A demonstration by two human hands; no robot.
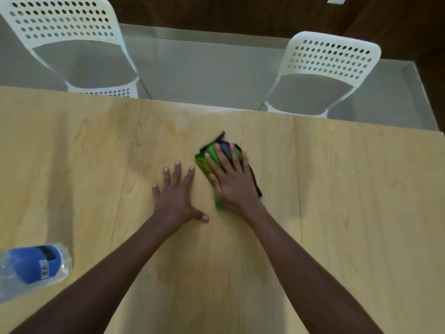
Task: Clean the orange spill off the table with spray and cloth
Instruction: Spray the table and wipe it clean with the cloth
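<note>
A pale wooden table (pixel 349 213) filled most of the view, its far edge running across the upper part of the picture. On its surface lay faint orange staining (pixel 173 131) near the far edge, left of centre, and a wider damp, yellowish patch (pixel 192 268) closer in, between the person's forearms. Two white perforated chairs stood beyond the far edge, one at the left (pixel 65 39) and one at the right (pixel 330 68). A clear bottle with a blue label (pixel 31 268) lay on its side at the near left edge of the table; whether it was the spray could not be told. The left hand (pixel 175 196) rested flat on the bare wood, fingers straight and spread, holding nothing. Just to its right, the right hand (pixel 231 179) pressed down on a folded green and dark cloth (pixel 204 162) with fingers extended over it, not curled round it. The cloth sat near the table's middle, short of the orange staining
</note>
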